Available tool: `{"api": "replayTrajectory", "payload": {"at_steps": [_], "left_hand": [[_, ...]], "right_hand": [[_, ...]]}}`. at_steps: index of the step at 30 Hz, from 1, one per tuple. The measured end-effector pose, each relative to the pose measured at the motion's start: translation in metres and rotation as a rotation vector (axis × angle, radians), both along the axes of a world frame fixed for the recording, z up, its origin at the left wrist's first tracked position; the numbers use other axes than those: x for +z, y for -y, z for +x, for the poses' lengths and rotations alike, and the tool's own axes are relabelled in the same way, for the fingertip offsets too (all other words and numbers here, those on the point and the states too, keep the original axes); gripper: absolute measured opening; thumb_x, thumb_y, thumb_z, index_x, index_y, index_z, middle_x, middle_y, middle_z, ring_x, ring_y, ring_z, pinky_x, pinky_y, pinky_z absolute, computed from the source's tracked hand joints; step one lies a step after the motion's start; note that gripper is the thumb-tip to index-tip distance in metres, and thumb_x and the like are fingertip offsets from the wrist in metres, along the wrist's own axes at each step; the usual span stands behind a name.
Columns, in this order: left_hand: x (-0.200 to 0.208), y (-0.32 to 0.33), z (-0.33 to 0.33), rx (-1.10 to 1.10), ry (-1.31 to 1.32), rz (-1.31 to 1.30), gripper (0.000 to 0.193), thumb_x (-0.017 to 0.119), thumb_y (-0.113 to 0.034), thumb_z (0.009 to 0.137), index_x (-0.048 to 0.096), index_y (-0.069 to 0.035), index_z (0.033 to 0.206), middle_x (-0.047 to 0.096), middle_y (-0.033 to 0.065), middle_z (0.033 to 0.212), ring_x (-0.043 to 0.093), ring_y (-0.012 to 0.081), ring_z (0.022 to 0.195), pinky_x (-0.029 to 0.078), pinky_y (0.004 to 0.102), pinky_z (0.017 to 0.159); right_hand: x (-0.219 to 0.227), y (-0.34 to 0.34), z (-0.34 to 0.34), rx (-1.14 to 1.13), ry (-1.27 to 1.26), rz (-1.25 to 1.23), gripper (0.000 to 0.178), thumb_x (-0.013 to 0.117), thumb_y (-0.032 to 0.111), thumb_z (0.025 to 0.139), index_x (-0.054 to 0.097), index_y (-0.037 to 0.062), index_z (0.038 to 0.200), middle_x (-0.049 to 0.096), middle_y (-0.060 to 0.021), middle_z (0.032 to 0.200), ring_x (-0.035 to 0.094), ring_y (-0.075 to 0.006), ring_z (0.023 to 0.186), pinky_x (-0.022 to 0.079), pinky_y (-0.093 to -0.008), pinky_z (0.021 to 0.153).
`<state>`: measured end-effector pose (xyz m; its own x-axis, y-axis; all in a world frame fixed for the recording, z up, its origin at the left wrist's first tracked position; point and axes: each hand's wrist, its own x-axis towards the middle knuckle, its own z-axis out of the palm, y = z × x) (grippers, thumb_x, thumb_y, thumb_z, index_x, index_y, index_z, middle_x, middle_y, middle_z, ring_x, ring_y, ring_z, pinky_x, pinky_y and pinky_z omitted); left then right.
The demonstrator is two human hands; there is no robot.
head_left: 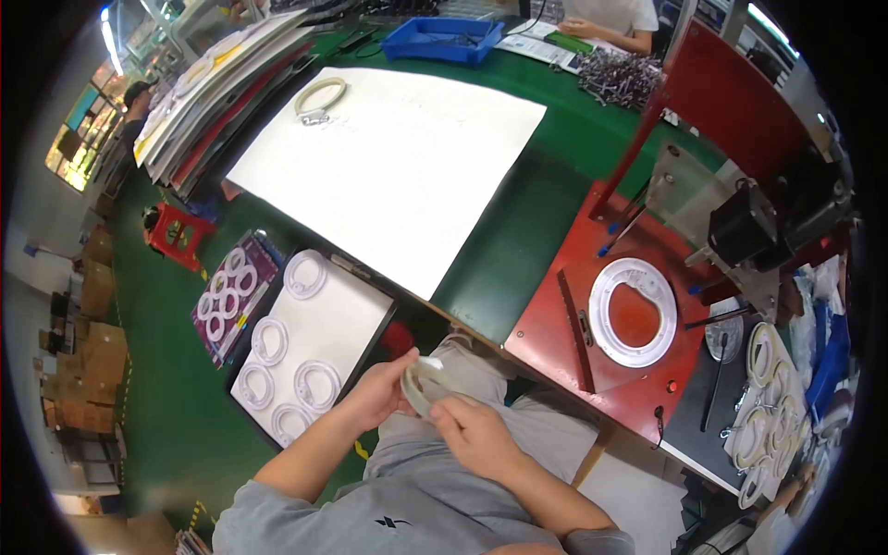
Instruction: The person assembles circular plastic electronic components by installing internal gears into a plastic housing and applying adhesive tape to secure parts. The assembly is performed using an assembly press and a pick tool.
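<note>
A pale, whitish ring [413, 396] is held above my lap, tilted so that it looks narrow. My left hand [381, 392] grips its left side with the fingers closed. On the near right edge, my right hand [470, 433] pinches the same ring between thumb and fingers. Left of my hands, a black-edged tray [356, 310] lined with white carries several white rings [317, 386]. Ahead of me, a large white sheet [398, 166] covers part of the green table, with another pale ring [321, 95] near its far left corner.
At right stands a red press-like machine [546, 338] with a white ring plate [606, 319] on its base. Further right lie several pale rings [760, 356]. A blue bin [407, 46], stacked boards [217, 92] and a person [615, 23] are beyond; a red stool [178, 238] stands left.
</note>
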<state>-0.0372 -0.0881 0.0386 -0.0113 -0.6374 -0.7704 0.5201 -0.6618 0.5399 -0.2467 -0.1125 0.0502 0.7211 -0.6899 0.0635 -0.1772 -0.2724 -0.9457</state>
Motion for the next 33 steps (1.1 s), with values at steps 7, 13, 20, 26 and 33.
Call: {"api": "replayTrajectory", "payload": {"at_steps": [7, 13, 20, 26, 33], "left_hand": [[0.015, 0.025, -0.020, -0.234, 0.856, -1.003, 0.020, 0.060, -0.017, 0.102, 0.065, 0.002, 0.109, 0.067, 0.0064, 0.096, 0.064, 0.0128, 0.087, 0.051, 0.0255, 0.079], [0.037, 0.031, -0.037, -0.414, 0.386, -0.953, 0.023, 0.062, -0.008, 0.099, 0.066, 0.001, 0.120, 0.073, 0.0095, 0.101, 0.068, 0.0158, 0.092, 0.051, 0.0268, 0.083], [0.067, 0.048, -0.056, -0.470, 0.796, -1.369, 0.035, 0.065, -0.006, 0.094, 0.063, 0.001, 0.129, 0.071, 0.0116, 0.114, 0.067, 0.0229, 0.101, 0.050, 0.0318, 0.090], [0.067, 0.051, -0.068, -0.590, 0.447, -1.260, 0.036, 0.070, -0.002, 0.089, 0.066, 0.002, 0.124, 0.070, 0.0129, 0.115, 0.067, 0.0232, 0.104, 0.051, 0.0330, 0.091], [0.046, 0.053, -0.095, -0.493, 0.481, -1.230, 0.027, 0.071, -0.001, 0.088, 0.068, 0.004, 0.115, 0.070, 0.0173, 0.112, 0.068, 0.0273, 0.102, 0.052, 0.0339, 0.090]], "right_hand": [[0.021, 0.018, -0.042, -0.327, 0.329, 0.732, 0.035, 0.054, 0.028, 0.106, 0.067, 0.0040, 0.085, 0.057, 0.0014, 0.067, 0.038, -0.0035, 0.054, 0.028, -0.0225, 0.051], [0.051, 0.033, -0.077, -0.451, 0.764, 0.815, 0.041, 0.050, 0.030, 0.106, 0.056, 0.0032, 0.076, 0.037, 0.0033, 0.054, 0.026, -0.0052, 0.043, 0.022, -0.0226, 0.041], [0.060, 0.034, -0.099, -0.397, 0.902, 0.668, 0.042, 0.048, 0.030, 0.106, 0.051, 0.0054, 0.073, 0.035, 0.0040, 0.052, 0.027, -0.0046, 0.041, 0.020, -0.0245, 0.040], [0.064, 0.023, -0.121, -0.501, 0.833, 0.497, 0.038, 0.057, 0.028, 0.101, 0.056, 0.0022, 0.073, 0.049, -0.0022, 0.057, 0.038, -0.0068, 0.046, 0.027, -0.0241, 0.044], [0.055, 0.016, -0.142, -0.644, 0.754, 0.459, 0.033, 0.062, 0.029, 0.098, 0.063, -0.0011, 0.084, 0.059, -0.0033, 0.066, 0.042, -0.0047, 0.049, 0.027, -0.0205, 0.044]]}}
